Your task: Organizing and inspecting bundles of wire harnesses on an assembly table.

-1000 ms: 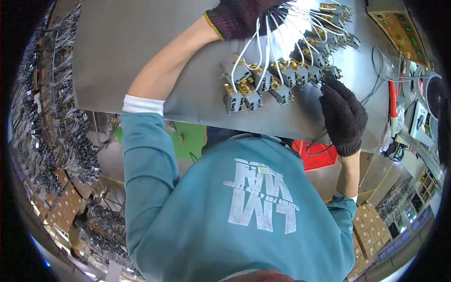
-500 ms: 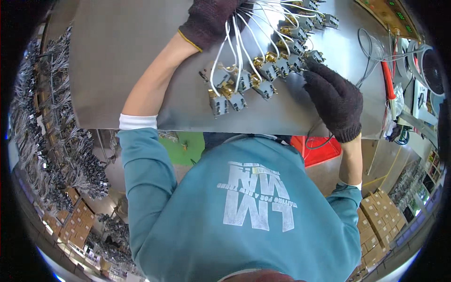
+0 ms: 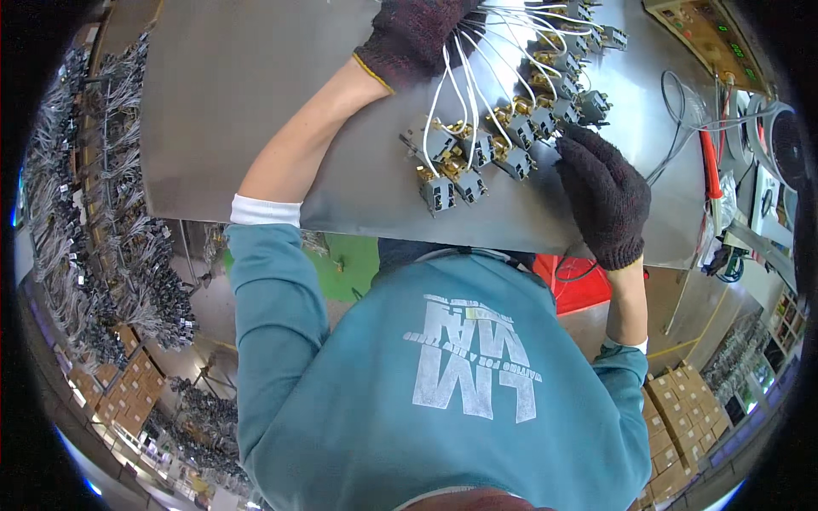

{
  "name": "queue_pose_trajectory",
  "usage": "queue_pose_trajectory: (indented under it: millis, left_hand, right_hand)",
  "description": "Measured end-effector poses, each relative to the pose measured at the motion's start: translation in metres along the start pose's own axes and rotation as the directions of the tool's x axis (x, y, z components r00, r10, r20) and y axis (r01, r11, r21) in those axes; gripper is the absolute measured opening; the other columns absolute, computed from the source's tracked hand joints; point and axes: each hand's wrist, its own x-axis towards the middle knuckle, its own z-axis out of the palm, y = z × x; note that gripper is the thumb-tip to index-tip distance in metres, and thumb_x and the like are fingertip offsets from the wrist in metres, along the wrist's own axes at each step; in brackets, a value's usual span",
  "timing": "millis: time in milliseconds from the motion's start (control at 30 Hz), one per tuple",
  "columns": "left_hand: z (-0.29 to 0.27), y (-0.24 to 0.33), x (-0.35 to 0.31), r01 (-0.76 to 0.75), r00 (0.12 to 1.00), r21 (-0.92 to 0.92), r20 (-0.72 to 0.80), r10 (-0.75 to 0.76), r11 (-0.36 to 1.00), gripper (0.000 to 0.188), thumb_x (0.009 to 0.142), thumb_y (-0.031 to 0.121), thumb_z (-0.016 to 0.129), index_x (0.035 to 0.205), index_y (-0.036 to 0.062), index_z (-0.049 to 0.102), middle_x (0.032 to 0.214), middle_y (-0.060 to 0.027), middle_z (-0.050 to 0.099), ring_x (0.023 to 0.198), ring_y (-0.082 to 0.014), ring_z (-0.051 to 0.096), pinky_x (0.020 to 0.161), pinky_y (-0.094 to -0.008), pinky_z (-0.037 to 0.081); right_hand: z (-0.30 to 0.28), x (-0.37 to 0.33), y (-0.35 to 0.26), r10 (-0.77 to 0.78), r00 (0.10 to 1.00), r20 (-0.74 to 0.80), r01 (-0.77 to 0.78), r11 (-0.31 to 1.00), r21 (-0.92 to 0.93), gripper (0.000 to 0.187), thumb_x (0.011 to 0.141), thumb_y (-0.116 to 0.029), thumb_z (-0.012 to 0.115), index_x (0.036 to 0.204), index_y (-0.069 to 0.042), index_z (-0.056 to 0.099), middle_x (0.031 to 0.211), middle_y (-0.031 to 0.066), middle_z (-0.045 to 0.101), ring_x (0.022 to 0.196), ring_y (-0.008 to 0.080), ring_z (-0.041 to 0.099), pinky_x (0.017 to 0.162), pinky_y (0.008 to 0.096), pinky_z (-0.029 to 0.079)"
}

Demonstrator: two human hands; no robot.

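My left hand (image 3: 419, 41), in a dark knitted glove, is closed around a bundle of white wires (image 3: 471, 85) at the top of the view. The wires fan out to several small grey blocks with brass-coloured fittings (image 3: 513, 160), lying in rows on the metal tabletop (image 3: 247, 94). My right hand (image 3: 603, 196), gloved alike, is beside the row's right side, its fingers together and bent toward the blocks. Its fingertips are close to a grey block (image 3: 594, 107); whatever they pinch, if anything, is hidden. A thin grey cable (image 3: 660, 173) runs behind this hand.
A box with a lit green display (image 3: 716, 38) stands at the far right. Near it are a red-handled tool (image 3: 710, 162) and a round fan-like device (image 3: 782, 140). Bunches of wired parts (image 3: 141, 264) hang at left. A red bin (image 3: 584, 289) shows below the table edge.
In the picture, the table, blocks and my left hand have shifted right. My right hand has moved slightly left and down relative to the blocks. The left hand keeps its hold on the wires.
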Motion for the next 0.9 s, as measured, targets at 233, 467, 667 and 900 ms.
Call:
queue_pose_trajectory:
  millis: [233, 467, 667, 900]
  left_hand:
    - [0.001, 0.005, 0.003, -0.012, 0.999, -0.046, -0.052, 0.009, 0.999, 0.054, 0.092, 0.021, 0.064, 0.144, 0.0093, 0.064, 0.092, -0.0139, 0.069, 0.083, -0.0345, 0.066, 0.077, -0.0496, 0.053]
    - [0.002, 0.003, 0.010, -0.009, 0.999, 0.005, -0.047, 0.009, 1.000, 0.049, 0.093, 0.025, 0.063, 0.139, 0.0097, 0.065, 0.095, -0.0148, 0.070, 0.084, -0.0347, 0.068, 0.077, -0.0502, 0.054]
    - [-0.009, 0.006, 0.014, -0.033, 0.995, -0.071, -0.100, 0.026, 0.997, 0.052, 0.091, 0.024, 0.066, 0.140, 0.0086, 0.066, 0.095, -0.0151, 0.071, 0.085, -0.0350, 0.069, 0.079, -0.0508, 0.053]
    - [-0.002, 0.009, 0.014, 0.062, 0.998, -0.015, 0.005, -0.062, 0.998, 0.051, 0.090, 0.026, 0.065, 0.138, 0.0102, 0.067, 0.093, -0.0142, 0.071, 0.083, -0.0347, 0.068, 0.078, -0.0511, 0.054]
  right_hand:
    - [0.000, -0.003, 0.001, 0.043, 0.998, 0.039, -0.040, 0.997, -0.060, 0.037, 0.088, -0.004, 0.084, 0.123, -0.016, 0.080, 0.124, 0.0128, 0.079, 0.107, 0.0308, 0.079, 0.089, 0.0399, 0.064]
    - [0.004, -0.003, -0.014, 0.126, 0.986, -0.104, -0.090, 0.950, 0.300, 0.037, 0.089, 0.007, 0.081, 0.121, -0.011, 0.079, 0.125, 0.0144, 0.078, 0.110, 0.0298, 0.078, 0.092, 0.0385, 0.062]
    - [-0.006, 0.006, -0.021, 0.018, 1.000, -0.010, -0.018, 1.000, 0.017, 0.034, 0.089, 0.000, 0.083, 0.120, -0.013, 0.079, 0.125, 0.0117, 0.079, 0.104, 0.0320, 0.079, 0.088, 0.0394, 0.063]
    - [-0.009, 0.001, -0.021, 0.043, 0.999, 0.009, -0.043, 0.996, 0.072, 0.030, 0.094, -0.001, 0.078, 0.123, -0.010, 0.078, 0.125, 0.0130, 0.079, 0.106, 0.0310, 0.079, 0.091, 0.0396, 0.062]
